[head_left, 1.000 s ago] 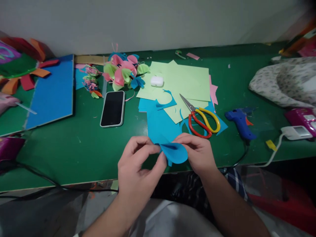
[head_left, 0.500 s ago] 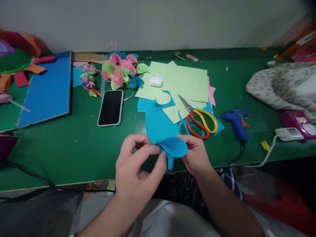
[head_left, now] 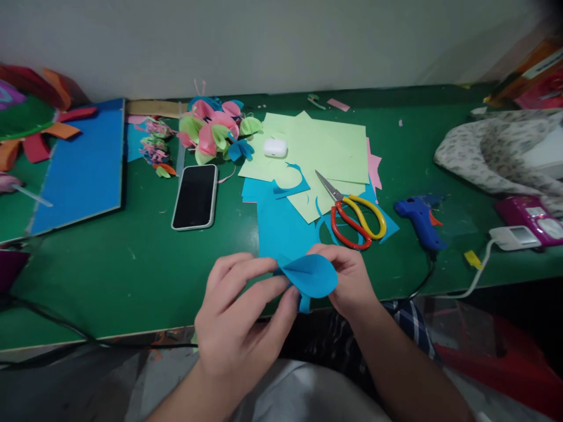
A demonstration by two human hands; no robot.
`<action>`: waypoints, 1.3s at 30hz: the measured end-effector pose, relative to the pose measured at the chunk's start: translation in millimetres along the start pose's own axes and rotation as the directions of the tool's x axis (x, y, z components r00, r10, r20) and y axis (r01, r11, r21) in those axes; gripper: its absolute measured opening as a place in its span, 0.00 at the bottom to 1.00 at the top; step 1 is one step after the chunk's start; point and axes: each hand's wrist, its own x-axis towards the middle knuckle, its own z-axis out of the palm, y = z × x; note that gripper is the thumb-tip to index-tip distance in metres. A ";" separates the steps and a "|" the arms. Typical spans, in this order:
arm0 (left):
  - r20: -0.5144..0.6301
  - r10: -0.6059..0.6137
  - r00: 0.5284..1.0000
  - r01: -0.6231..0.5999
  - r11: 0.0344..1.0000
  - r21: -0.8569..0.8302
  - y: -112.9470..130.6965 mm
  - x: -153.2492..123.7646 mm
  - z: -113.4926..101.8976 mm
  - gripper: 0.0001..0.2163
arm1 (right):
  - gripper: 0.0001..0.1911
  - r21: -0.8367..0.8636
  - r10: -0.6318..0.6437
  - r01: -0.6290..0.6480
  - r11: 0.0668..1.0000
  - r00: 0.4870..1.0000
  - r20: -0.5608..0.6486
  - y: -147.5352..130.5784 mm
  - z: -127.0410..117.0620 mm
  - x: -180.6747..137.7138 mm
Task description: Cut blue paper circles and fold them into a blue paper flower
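Note:
A blue paper flower (head_left: 313,275) with a creased round petal and a short strip below is between my hands, over the table's front edge. My left hand (head_left: 246,310) pinches its left side between thumb and fingers. At its right, my right hand (head_left: 347,275) is closed on the paper, its fingertips partly hidden behind the petal. Just beyond lie a blue paper sheet (head_left: 281,225) and scissors (head_left: 352,217) with one red and one yellow handle, blades pointing away to the left. Pale green sheets (head_left: 329,143) spread behind them.
A phone (head_left: 196,196) lies left of the sheets, a white earbud case (head_left: 275,147) on them. Pink, green and blue paper flowers (head_left: 215,129) are piled behind the phone. A blue glue gun (head_left: 422,220) with a cord is at right, a blue board (head_left: 83,164) at left.
The round petal has tipped so more of its face shows, and the strip below is more covered. My left fingers have straightened somewhat. The whole view has shifted slightly.

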 end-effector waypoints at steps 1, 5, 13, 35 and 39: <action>0.003 0.036 0.999 -0.036 0.999 0.017 -0.3 0.4 -0.7 0.08 | 0.07 -0.007 -0.006 0.006 1.000 1.000 0.004 -0.7 0.0 0.1; 0.013 0.161 0.987 -0.161 0.984 0.074 -0.7 1.6 -4.3 0.07 | 0.07 -0.028 -0.061 0.062 0.998 0.998 0.031 -4.0 -1.1 0.7; 0.084 0.232 0.969 -0.237 0.970 0.052 -0.8 3.6 -10.5 0.05 | 0.06 -0.029 -0.052 0.055 0.998 0.994 0.099 -10.6 -3.6 1.8; 0.103 0.290 0.952 -0.301 0.947 0.114 -9.4 9.0 -7.4 0.04 | 0.05 -0.047 -0.031 0.036 0.998 0.994 0.109 -7.6 -12.0 1.0; 0.061 0.247 0.967 -0.254 0.915 0.314 -24.6 9.5 -3.1 0.06 | 0.15 -0.223 -0.084 0.094 0.970 0.995 0.054 -14.7 -16.0 1.9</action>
